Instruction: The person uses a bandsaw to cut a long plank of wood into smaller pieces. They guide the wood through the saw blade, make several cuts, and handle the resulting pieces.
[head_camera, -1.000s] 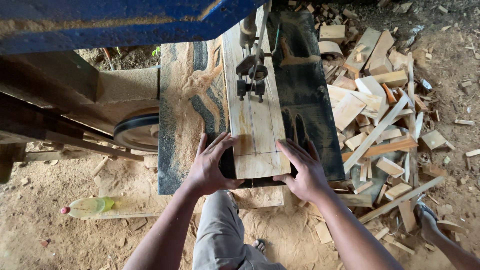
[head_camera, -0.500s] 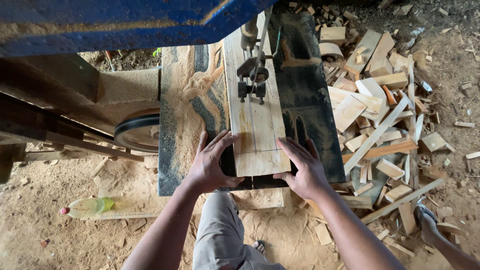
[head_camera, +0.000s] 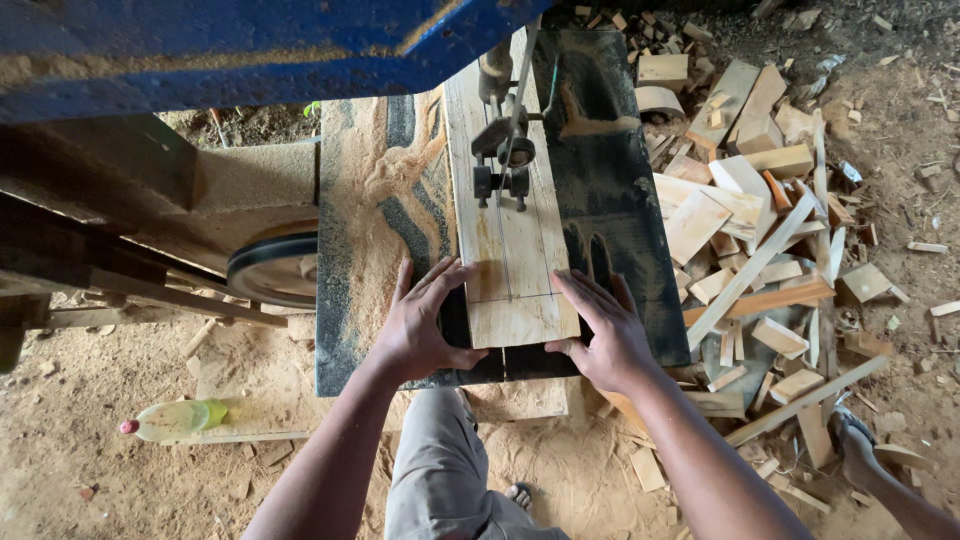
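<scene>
A pale wooden plank (head_camera: 510, 250) lies lengthwise on the dark saw table (head_camera: 610, 190), with a pencil line along it and one across near its close end. The band saw blade and its guide (head_camera: 505, 160) stand over the plank's middle. My left hand (head_camera: 425, 325) presses flat against the plank's left edge near the close end, thumb hooked behind the end. My right hand (head_camera: 600, 330) rests flat at the plank's right edge, thumb behind the end too.
Sawdust covers the table's left half (head_camera: 375, 200). A heap of wood offcuts (head_camera: 750, 230) lies to the right on the dirt. A saw wheel (head_camera: 270, 270) sits at the left, a plastic bottle (head_camera: 175, 420) on the ground. Another person's foot (head_camera: 850, 435) shows at lower right.
The plank has slid a little farther away, into the blade, and both hands have followed it forward.
</scene>
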